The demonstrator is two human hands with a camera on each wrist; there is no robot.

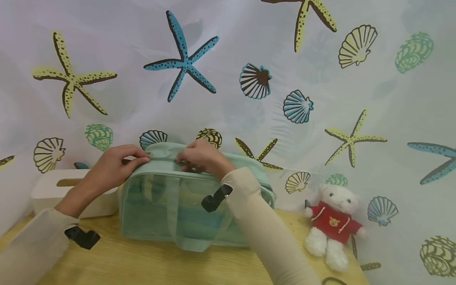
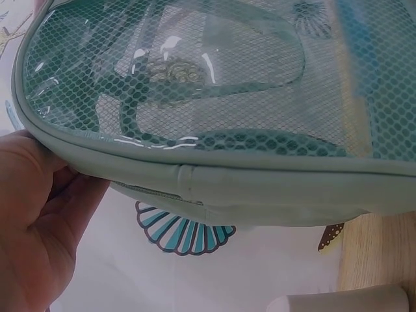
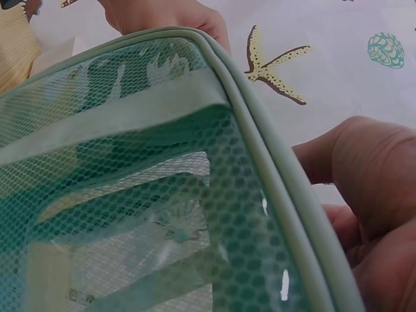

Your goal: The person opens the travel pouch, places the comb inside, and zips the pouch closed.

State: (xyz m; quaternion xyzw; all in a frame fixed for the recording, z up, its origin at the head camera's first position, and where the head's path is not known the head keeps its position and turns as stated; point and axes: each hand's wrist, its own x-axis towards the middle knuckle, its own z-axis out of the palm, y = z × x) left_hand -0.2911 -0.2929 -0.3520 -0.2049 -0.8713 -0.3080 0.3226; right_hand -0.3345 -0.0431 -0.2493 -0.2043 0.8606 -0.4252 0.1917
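Note:
A mint-green wash bag with clear, mesh-lined sides stands upright on the wooden table, one strap handle hanging down its front. Along its top runs a zipper. My left hand pinches the top edge near the bag's left corner, by the zipper's end; the left wrist view shows that hand against the bag's rim. My right hand has curled fingers pinching at the zipper, just right of the left hand. Its fingertips hide the zipper pull. The right wrist view shows the right hand behind the bag's piped edge.
Behind my left forearm is a white tissue box with a slot in its top. On the right sits a white teddy bear in a red hoodie. A curtain printed with starfish and shells hangs behind the table.

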